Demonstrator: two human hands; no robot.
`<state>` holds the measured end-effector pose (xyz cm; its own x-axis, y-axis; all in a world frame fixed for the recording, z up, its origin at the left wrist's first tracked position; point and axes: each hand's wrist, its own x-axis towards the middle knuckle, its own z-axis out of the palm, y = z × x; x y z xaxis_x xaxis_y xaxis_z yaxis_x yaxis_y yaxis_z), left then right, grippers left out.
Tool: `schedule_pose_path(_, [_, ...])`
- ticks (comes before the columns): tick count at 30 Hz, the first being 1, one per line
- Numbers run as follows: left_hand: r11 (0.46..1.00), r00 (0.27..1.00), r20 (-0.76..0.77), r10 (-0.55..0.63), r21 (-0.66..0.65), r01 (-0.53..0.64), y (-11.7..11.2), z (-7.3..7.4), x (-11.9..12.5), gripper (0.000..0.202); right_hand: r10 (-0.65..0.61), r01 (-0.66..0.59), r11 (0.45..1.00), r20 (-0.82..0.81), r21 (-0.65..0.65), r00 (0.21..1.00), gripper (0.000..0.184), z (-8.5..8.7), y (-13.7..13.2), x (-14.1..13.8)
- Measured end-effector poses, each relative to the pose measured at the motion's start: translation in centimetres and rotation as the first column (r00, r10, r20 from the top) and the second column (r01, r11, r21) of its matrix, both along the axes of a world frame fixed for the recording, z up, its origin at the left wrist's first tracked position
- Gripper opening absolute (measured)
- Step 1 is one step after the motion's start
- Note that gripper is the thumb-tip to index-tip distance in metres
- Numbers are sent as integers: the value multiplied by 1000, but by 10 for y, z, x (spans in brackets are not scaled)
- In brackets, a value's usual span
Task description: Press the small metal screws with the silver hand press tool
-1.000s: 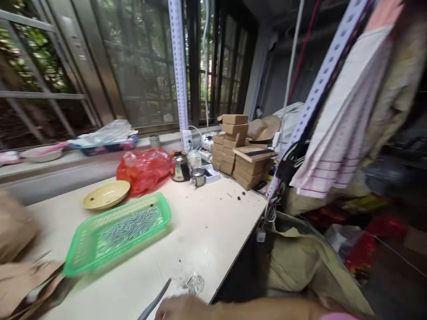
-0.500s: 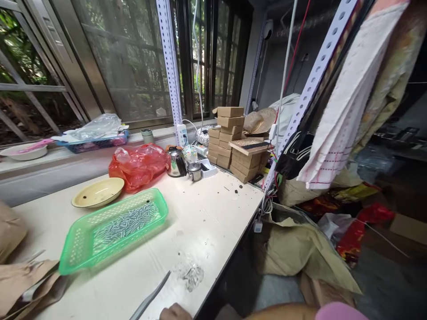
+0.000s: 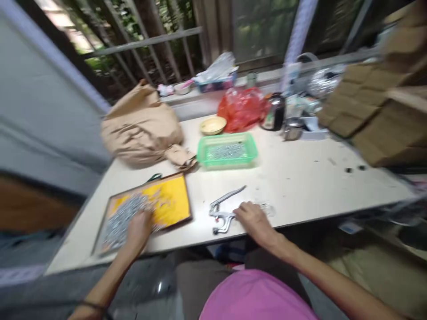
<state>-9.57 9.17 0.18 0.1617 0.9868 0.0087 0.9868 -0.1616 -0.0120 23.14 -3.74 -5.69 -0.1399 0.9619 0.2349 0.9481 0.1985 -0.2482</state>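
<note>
We see that the view has swung left over the white table (image 3: 300, 186), bringing in the cardboard tray (image 3: 176, 195) that was out of frame half a second ago. The left hand (image 3: 140, 227), also absent then, now reaches into this tray at the near edge of its heap. The pliers (image 3: 230, 194), of which only one handle showed, now lie wholly in sight between the hands, right of the tray. We judge that the work now takes in tray and tool together. The right hand (image 3: 255, 222) covers the end of the lower plier handle; we cannot tell whether it grasps or merely rests there. Blur hides whether the left fingers pinch anything.

Counting downward in size, we find one table, one large kraft paper bag (image 3: 143, 129), one tray, one red plastic bag (image 3: 240, 109), one green basket (image 3: 227, 165), one yellow bowl (image 3: 213, 126), two hands, one pair of pliers, two black bits (image 3: 348, 170) at right, and small metal pieces (image 3: 125, 218), too many to count, in tray and basket.
</note>
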Motion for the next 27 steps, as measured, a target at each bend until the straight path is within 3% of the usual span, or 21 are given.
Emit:
schedule_pose_path(2, [997,991,-119,61,-44,-67,-16,-1,-31,26,30,-30,999,10,11,999,12,-2,1,0])
schedule_pose_path(4, [996,989,-140,55,-57,-63,-18,-4,-39,28,60,-60,998,27,17,998,16,0,-2,0])
schedule_pose_path(9, [995,992,95,77,-75,-70,-12,-7,-36,23,105,-106,993,35,55,994,22,3,-13,1])
schedule_pose_path(12, [988,943,295,153,-62,-141,-17,-2,-42,18,127,-131,986,38,104,991,23,-4,-14,3])
schedule_pose_path(13, [980,900,388,197,-80,-180,-20,0,-42,16,132,-136,984,42,117,990,24,-7,-13,4])
schedule_pose_path(15, [961,748,603,276,-168,-218,-28,6,-34,21,135,-141,982,53,128,989,25,-11,-12,4])
schedule_pose_path(17, [950,585,751,306,-278,-140,-39,10,-14,32,127,-134,984,69,116,990,25,-12,-12,2])
schedule_pose_path(19, [946,511,815,273,-325,13,-53,10,14,37,110,-118,988,86,97,990,24,-9,-12,0])
schedule_pose_path(20, [943,524,819,233,-321,84,-61,8,28,35,101,-109,990,93,86,991,23,-8,-11,-1])
schedule_pose_path(23, [940,651,758,34,-246,238,-81,-8,60,26,80,-86,995,102,59,992,22,-3,-10,-3])
schedule_pose_path(27, [927,755,620,-214,-115,357,-92,-35,67,27,55,-61,997,103,56,993,20,-3,-9,-3])
